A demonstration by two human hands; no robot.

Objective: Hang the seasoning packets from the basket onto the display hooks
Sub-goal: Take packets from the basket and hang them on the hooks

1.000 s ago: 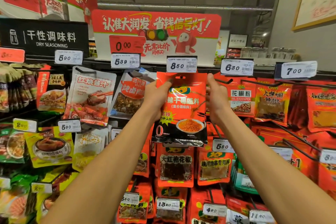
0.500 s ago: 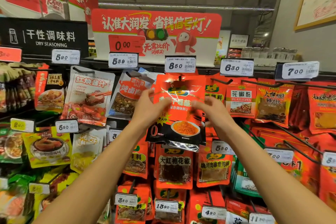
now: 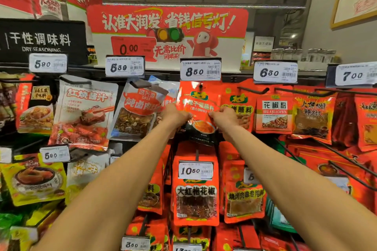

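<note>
Single head-worn wide-angle view, facing forward and slightly upward at display rack (image 3: 240,76) (edges bowed by lens). Close range: both forearms reach in from bottom corners. No second view, nothing shared.

A supermarket aisle (price tags (image 3: 200,69), hanging packets (image 3: 195,189)).

— Where are the hands?
— Both bare forearms reach up and forward; left hand (image 3: 175,115) and right hand (image 3: 224,117) are close together.
— Their fingers?
— Curled, pinching something between them.
</note>
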